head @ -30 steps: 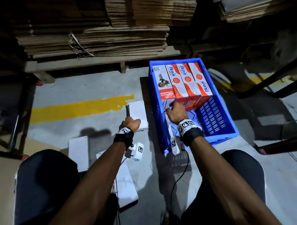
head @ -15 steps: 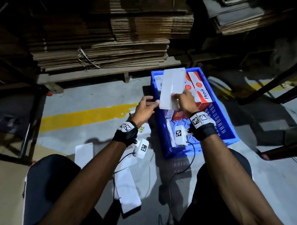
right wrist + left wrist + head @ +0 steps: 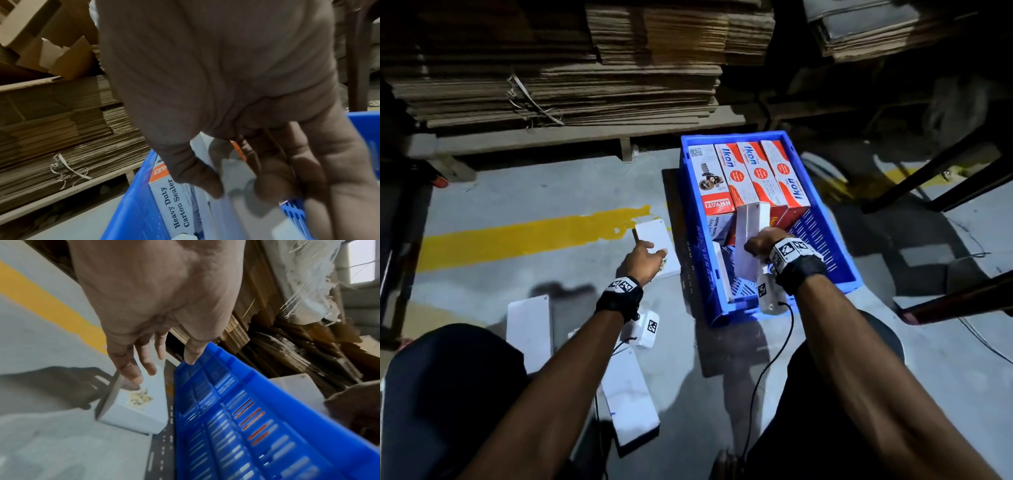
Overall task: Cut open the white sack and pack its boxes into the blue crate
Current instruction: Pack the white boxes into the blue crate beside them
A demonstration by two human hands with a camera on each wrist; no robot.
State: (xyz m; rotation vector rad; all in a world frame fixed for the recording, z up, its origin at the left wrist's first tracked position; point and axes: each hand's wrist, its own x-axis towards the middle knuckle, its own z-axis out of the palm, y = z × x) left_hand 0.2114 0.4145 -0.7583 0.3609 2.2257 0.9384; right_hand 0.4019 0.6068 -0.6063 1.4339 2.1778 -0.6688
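Observation:
The blue crate (image 3: 732, 136) stands on the floor, and red-and-white boxes (image 3: 756, 174) fill its far half. My right hand (image 3: 756, 243) grips a plain white box (image 3: 751, 222) on edge inside the crate, against those boxes. The right wrist view shows thumb and fingers of this hand (image 3: 240, 193) wrapped round that box (image 3: 255, 209), beside a "Heavy Duty Carton Sealer" box (image 3: 174, 207). My left hand (image 3: 654, 248) reaches over a white box (image 3: 654, 236) lying on the floor just left of the crate. Its spread fingers (image 3: 133, 378) touch this box (image 3: 139, 410) at the edge.
Two more white boxes (image 3: 529, 329) (image 3: 630, 404) lie on the floor near my left knee. Stacks of flattened cardboard (image 3: 551, 68) on a pallet wall off the far side. A yellow floor line (image 3: 517, 236) runs left. Dark metal legs (image 3: 928, 181) stand to the right.
Both hands held the white box above the crate; my right hand has since lowered it into the crate. My left hand let go and moved down-left to the floor box.

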